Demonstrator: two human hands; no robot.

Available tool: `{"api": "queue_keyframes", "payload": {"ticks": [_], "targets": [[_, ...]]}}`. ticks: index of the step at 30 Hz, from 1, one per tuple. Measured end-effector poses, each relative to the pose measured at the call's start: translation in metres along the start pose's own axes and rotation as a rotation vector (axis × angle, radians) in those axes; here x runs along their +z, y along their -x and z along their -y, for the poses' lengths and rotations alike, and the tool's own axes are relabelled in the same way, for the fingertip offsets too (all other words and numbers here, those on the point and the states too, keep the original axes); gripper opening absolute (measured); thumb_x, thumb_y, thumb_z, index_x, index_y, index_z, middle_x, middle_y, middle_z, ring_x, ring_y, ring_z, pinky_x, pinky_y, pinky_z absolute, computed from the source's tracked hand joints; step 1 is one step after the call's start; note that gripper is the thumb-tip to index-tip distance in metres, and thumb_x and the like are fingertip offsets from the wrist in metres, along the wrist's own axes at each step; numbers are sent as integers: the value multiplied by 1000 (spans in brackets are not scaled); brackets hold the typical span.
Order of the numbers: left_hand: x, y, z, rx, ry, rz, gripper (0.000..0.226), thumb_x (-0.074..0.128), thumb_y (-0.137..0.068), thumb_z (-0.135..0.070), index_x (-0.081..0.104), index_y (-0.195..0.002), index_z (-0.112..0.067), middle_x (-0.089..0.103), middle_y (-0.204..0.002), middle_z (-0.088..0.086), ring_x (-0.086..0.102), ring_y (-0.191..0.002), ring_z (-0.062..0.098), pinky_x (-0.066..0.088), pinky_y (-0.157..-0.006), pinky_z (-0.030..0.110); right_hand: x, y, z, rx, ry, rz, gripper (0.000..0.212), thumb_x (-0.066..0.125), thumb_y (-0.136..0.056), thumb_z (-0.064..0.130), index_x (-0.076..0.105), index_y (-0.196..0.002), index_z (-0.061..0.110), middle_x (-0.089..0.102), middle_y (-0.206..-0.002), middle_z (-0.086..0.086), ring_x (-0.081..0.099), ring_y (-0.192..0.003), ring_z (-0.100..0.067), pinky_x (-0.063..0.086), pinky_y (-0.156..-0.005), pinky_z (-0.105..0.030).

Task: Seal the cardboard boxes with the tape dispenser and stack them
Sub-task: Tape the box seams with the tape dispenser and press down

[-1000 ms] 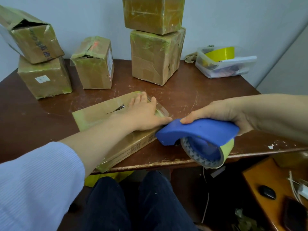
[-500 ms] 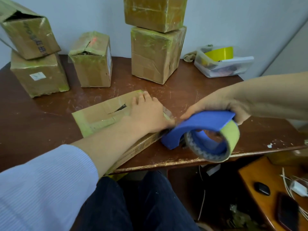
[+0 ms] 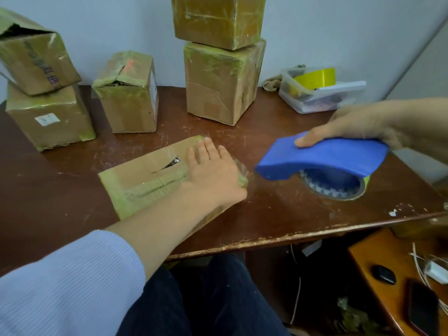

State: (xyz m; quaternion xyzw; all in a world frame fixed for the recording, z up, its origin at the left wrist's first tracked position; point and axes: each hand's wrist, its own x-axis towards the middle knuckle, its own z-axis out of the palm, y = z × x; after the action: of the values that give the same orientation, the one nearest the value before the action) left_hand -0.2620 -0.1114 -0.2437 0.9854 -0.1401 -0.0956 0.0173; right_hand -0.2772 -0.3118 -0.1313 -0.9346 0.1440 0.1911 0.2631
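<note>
Nearest: dark trousers (image 3: 206, 299) under the table, and a pale blue ribbed sleeve (image 3: 60, 282) on the left arm. Low flat cardboard box with yellow-green tape (image 3: 135, 180): lies slantwise on the brown scratched wooden table (image 3: 278, 214), its near corner at the worn front edge, and a short slit is open in the top seam. Left hand (image 3: 213, 175): laid palm-down on the right end of that box, fingers straight and side by side, thumb at the box's right edge. Blue plastic tape dispenser (image 3: 322, 158): to the right of the box and apart from it, with a strip of scratched wood showing between; its yellow-green tape roll (image 3: 339, 190) is low over the tabletop, contact not discernible. Right hand (image 3: 358, 127): on top of the dispenser, fingers curled over the blue shell and gripping it. Middle ground: a band of tabletop separates the flat box from the standing boxes. Far row, along the pale wall: left, two taped cardboard boxes stacked (image 3: 46, 117), the upper one tilted with its top open; beside them a single box with gaping flaps (image 3: 128, 98); centre, a two-box taped stack (image 3: 220, 86); right, a clear plastic tub (image 3: 322, 100) holding a yellow tape roll (image 3: 315, 77). Lower right, below the table edge: an orange-brown side desk (image 3: 378, 258) with a black mouse (image 3: 384, 275) and a dark phone (image 3: 423, 309).
</note>
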Motion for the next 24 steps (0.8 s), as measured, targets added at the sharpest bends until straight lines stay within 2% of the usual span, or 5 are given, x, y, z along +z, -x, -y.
{"api": "queue_keyframes", "payload": {"ticks": [10, 15, 18, 21, 24], "targets": [[-21, -5, 18, -58, 412, 12, 95, 48, -87, -56, -7, -152, -15, -16, -158, 12, -18, -145, 27, -5, -116, 44, 70, -49, -19, -252, 740, -446, 55, 45, -83, 69, 40, -92, 15, 48, -75, 0, 61, -86, -29, 36, -59, -31], [-25, -22, 50, -161, 206, 17, 107, 41, -74, -81, 3, -153, -18, 5, -160, 10, 1, -147, 27, -3, -116, 48, 72, -48, -21, -236, 738, -557, 79, 30, -83, 71, 52, -121, 5, 52, -126, -16, 44, -124, -32, 24, -111, -42], [-27, -26, 60, -160, 258, 47, 118, 43, -66, -87, 11, -152, -13, 24, -156, 8, 24, -142, 27, 17, -115, 47, 88, -11, -14, -369, 490, -661, 48, 42, -92, 49, 60, -109, 9, 58, -110, -10, 53, -98, -29, 44, -80, -40], [-31, -24, 60, -153, 333, 16, 115, 51, -63, -84, 26, -147, -10, 35, -149, 8, 37, -135, 27, 36, -106, 43, 114, 15, 0, -155, -243, -73, 43, 45, -96, 42, 63, -83, 6, 63, -70, -4, 59, -59, -17, 51, -52, -31], [-32, -22, 61, -194, 328, 8, 109, 53, -62, -83, 39, -138, -7, 45, -141, 9, 46, -126, 27, 43, -97, 40, 134, 4, 11, -59, -675, 93, 42, 53, -94, 38, 65, -99, -2, 68, -83, -12, 68, -72, -16, 59, -67, -27]]}}
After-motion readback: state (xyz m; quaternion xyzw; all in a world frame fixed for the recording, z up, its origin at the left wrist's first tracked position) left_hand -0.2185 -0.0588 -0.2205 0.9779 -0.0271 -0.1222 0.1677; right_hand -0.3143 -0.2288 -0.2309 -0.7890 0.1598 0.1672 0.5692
